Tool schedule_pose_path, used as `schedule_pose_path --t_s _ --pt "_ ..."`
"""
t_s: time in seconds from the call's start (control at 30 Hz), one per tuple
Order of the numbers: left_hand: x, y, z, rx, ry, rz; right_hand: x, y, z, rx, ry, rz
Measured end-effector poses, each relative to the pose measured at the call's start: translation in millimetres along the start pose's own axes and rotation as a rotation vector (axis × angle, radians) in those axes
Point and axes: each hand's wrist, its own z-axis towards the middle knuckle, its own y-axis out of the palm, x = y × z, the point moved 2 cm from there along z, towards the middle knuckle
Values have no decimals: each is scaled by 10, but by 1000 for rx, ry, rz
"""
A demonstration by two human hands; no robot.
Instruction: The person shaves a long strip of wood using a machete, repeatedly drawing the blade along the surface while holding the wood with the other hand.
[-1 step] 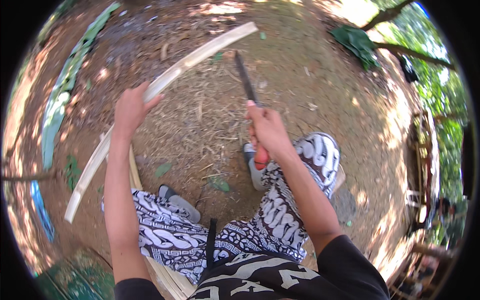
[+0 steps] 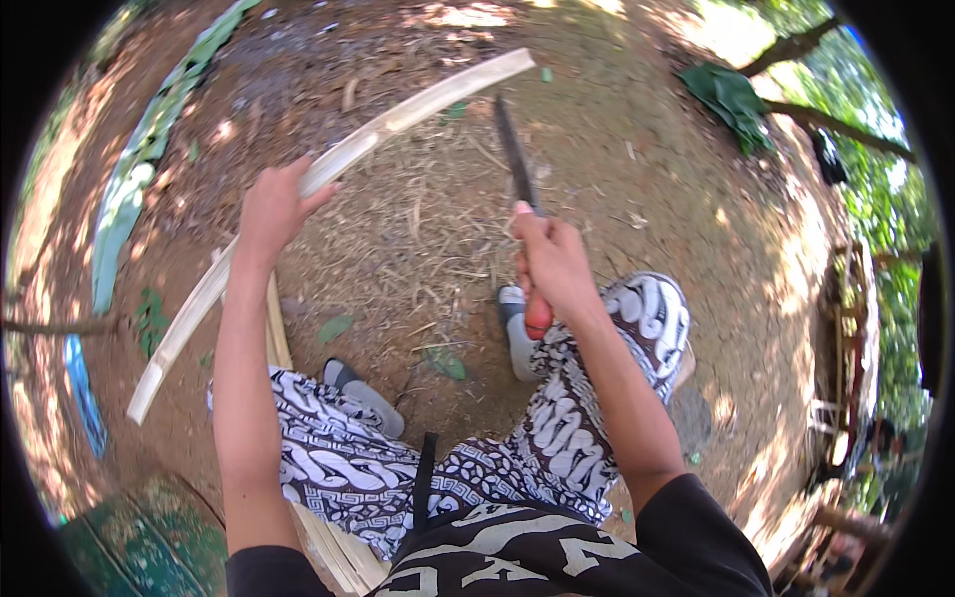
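My left hand [image 2: 274,204] is closed around a long pale strip of split wood, probably bamboo [image 2: 438,97]. The strip slants from low on the left up to the far middle, and my left forearm crosses in front of part of it. In my right hand [image 2: 557,264] is a long knife [image 2: 514,149], gripped by its red handle. Its dark blade points away from me, the tip just short of the strip's far end and apart from it. More pale strips [image 2: 338,547] lie by my left leg, partly hidden beneath it.
Thin shavings [image 2: 418,199] litter the dirt before my feet. A long green leaf [image 2: 129,189] lies at left, near a blue strip [image 2: 85,393] and a worn green board [image 2: 149,542]. At far right, a big green leaf [image 2: 731,99] is beside branches [image 2: 836,129].
The whole view has shifted slightly, so the ground and both hands sit a little further right. My grip on the strip and the knife looks the same.
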Motion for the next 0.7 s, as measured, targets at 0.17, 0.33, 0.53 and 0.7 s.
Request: schedule_pose_path --t_s 0.17,0.33,0.53,0.7 --pt "-584 80 -488 43 -25 -16 -23 133 -220 -34 -187 -280" --pt "-585 92 -817 -53 -69 -91 138 289 -334 -252 -279 -496" --pt "-688 33 -985 -13 -82 -52 147 478 -481 -377 -312 -582" --pt "-610 -114 -979 -7 -120 49 121 489 -349 -301 -315 -567"
